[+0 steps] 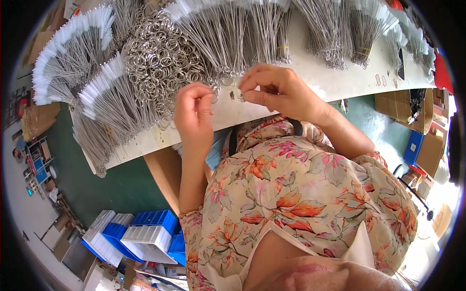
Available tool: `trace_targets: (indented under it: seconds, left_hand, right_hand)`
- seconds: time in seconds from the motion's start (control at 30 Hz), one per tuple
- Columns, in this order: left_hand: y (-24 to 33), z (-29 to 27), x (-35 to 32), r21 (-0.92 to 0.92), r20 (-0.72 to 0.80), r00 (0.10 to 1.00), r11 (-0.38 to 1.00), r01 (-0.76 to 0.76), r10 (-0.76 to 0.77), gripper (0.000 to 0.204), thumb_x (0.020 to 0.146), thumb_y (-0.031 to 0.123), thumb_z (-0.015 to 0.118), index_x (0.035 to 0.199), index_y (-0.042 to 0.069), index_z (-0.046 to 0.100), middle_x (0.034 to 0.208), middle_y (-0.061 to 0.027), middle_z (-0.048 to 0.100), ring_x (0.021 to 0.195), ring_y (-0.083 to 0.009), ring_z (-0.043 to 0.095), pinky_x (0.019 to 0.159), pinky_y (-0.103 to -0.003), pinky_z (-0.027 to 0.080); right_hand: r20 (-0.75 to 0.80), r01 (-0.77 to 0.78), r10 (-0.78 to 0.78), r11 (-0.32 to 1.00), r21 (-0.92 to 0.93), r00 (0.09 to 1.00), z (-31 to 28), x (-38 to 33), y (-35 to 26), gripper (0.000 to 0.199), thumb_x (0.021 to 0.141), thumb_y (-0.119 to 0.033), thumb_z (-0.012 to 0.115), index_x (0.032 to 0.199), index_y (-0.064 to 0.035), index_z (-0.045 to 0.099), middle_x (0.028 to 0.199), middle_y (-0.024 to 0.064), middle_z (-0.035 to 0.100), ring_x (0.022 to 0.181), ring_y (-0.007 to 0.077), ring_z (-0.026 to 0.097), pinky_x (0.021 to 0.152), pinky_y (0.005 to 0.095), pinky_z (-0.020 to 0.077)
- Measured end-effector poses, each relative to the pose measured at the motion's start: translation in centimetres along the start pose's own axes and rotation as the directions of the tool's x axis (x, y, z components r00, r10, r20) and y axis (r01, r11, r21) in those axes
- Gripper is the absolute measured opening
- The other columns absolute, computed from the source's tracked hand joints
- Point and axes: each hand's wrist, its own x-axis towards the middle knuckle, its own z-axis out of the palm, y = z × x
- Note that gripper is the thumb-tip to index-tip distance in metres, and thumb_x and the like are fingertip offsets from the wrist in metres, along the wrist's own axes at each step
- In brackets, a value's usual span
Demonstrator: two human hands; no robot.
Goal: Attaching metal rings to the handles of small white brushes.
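Note:
My left hand [194, 109] is closed in a pinch at the near edge of the white table, with a small metal ring [215, 97] at its fingertips. To its right, my right hand [281, 89] also pinches; a small shiny ring [240, 97] shows at the tips of its thumb and finger. The hands are a short way apart. Left of them lies a heap of silver metal rings [160, 56]. Just beyond my fingers are the looped wire ends of a row of thin brushes [218, 41] with white bristles.
More bundles of wire brushes [114, 94] fan out on the left, and others [335, 39] lie at the far right of the white table [310, 72]. Blue and white plastic bins [148, 237] stand on the green floor at lower left. Cardboard boxes [405, 109] sit at right.

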Motion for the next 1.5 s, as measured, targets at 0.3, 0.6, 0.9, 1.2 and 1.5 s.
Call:
trace_targets:
  seconds: [0.3, 0.6, 0.9, 1.2, 1.5]
  left_hand:
    - [3.1, 1.1, 0.1, -0.070, -0.160, 0.987, 0.997, -0.020, 0.008, 0.008, 0.088, 0.002, 0.053, 0.095, -0.003, 0.054, 0.083, -0.0065, 0.059, 0.073, -0.0106, 0.057, 0.066, -0.023, 0.047]
    - [4.5, -1.7, 0.6, -0.644, 0.325, 0.937, 0.696, 0.318, -0.127, 0.017, 0.084, -0.001, 0.057, 0.101, -0.003, 0.058, 0.095, -0.0099, 0.062, 0.084, -0.0115, 0.060, 0.073, -0.022, 0.049]
    - [6.9, -1.6, 0.7, 0.193, 0.065, 0.868, 0.847, -0.495, 0.492, 0.032, 0.076, -0.008, 0.057, 0.108, -0.011, 0.054, 0.100, -0.0220, 0.061, 0.086, -0.0277, 0.065, 0.071, -0.030, 0.055]
    - [6.1, -0.8, 1.2, 0.213, 0.019, 0.829, 0.808, -0.549, 0.559, 0.032, 0.075, -0.007, 0.058, 0.107, -0.011, 0.055, 0.097, -0.0228, 0.062, 0.086, -0.0273, 0.065, 0.073, -0.032, 0.055]
    - [5.7, -1.4, 1.0, 0.008, 0.055, 0.862, 0.863, -0.504, 0.503, 0.027, 0.074, -0.004, 0.058, 0.101, -0.010, 0.060, 0.093, -0.0213, 0.064, 0.080, -0.0234, 0.065, 0.065, -0.027, 0.054]
  right_hand:
    - [-0.041, 0.325, -0.323, 0.932, 0.163, 0.946, 2.2, 1.5, -2.1, 0.011, 0.078, -0.006, 0.066, 0.087, 0.0003, 0.064, 0.090, 0.0082, 0.062, 0.065, 0.0156, 0.060, 0.054, 0.0263, 0.0470]
    - [0.097, 0.669, -0.790, 0.439, -0.600, 0.605, 2.2, 0.8, -1.5, 0.021, 0.057, -0.011, 0.064, 0.077, -0.0066, 0.065, 0.086, -0.0001, 0.059, 0.061, 0.0113, 0.057, 0.047, 0.0260, 0.0448]
    - [-0.087, 0.241, -0.226, 0.930, 0.279, 0.970, 1.0, 1.2, -4.3, 0.012, 0.081, -0.012, 0.063, 0.084, -0.0012, 0.066, 0.078, 0.0026, 0.059, 0.059, 0.0096, 0.052, 0.050, 0.0222, 0.0425]
    - [0.084, -0.069, 0.026, 0.825, 0.561, 0.996, 1.5, 2.2, -5.3, 0.016, 0.085, -0.014, 0.063, 0.091, 0.0003, 0.066, 0.074, 0.0013, 0.062, 0.054, 0.0050, 0.050, 0.051, 0.0190, 0.0418]
    - [0.205, -0.116, 0.047, 0.934, 0.338, 0.978, -0.4, 2.4, -5.9, 0.015, 0.081, -0.015, 0.067, 0.087, -0.0010, 0.066, 0.069, 0.0000, 0.061, 0.052, 0.0045, 0.049, 0.048, 0.0184, 0.0398]
